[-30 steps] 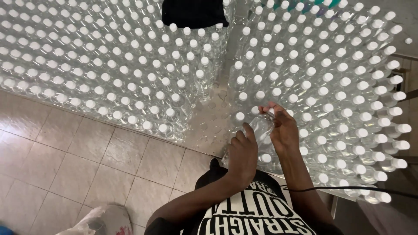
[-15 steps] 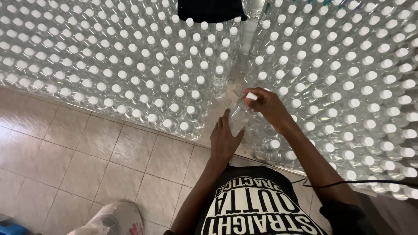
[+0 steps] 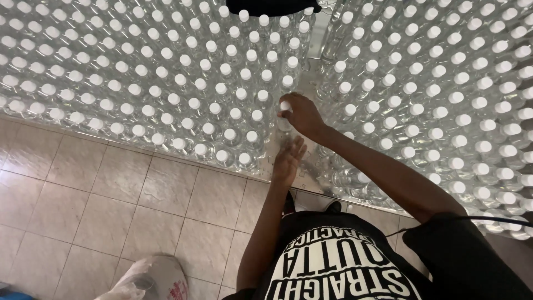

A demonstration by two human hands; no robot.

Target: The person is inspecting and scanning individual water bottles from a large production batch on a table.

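While upright, bottle (image 3: 285, 119) | right hand (image 3: 302, 114) grips cap; left hand (image 3: 287, 161) beside base

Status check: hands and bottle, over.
Right hand gripping capped clear bottle at its neck. Left hand open, beside its base. Packed bottle rows close by.

Floor (image 3: 100, 205): square beige-grey ceramic tiles with darker grout lines, laid in a regular grid, matt with a soft sheen from diffuse overhead light; no hard shadows. Standing stock, left block (image 3: 139, 78): clear plastic bottles with white caps, packed upright in close rows, reaching to the top and left edges of view. Standing stock, right block (image 3: 444, 94): the same kind of bottles, filling the upper right. Aisle (image 3: 313, 50): a narrow gap between the two blocks. Dark object (image 3: 272, 5): black, at the top edge, cut off. Plastic bag (image 3: 150, 278): pale, crumpled, on the tiles at the lower edge.
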